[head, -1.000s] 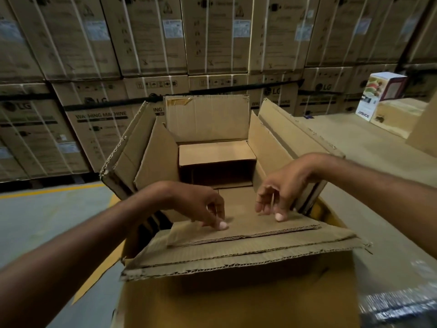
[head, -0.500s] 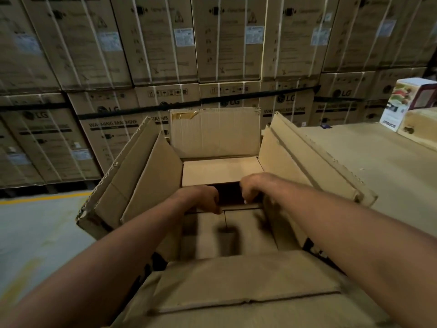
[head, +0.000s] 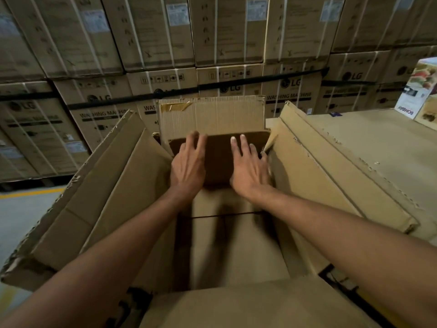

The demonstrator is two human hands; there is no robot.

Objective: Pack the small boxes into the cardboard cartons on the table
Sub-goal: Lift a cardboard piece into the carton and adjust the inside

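We see both bare arms reaching forward into a large open brown corrugated cardboard carton (head: pixel 113 192) whose 4 flaps stand spread outward. The left hand (head: pixel 188 165) and the right hand (head: pixel 250 169) lie palm-down, side by side but apart, on the top of a small dark brown cardboard box (head: pixel 218 157) that sits deep inside the carton, against its far wall and below the upright far flap (head: pixel 212 114), which carries a strip of torn tape at its upper left corner. The fingers of both hands are stretched out flat and slightly spread, pressing on the box top rather than curled around anything; the picture is blurred here, so we cannot tell how firmly they bear down. The carton stands at the left edge of a cardboard-covered table (head: pixel 369 147). At the table's far right stands a white printed retail box (head: pixel 417 91). Behind everything rises a wall of stacked brown washing machine cartons (head: pixel 224 31).
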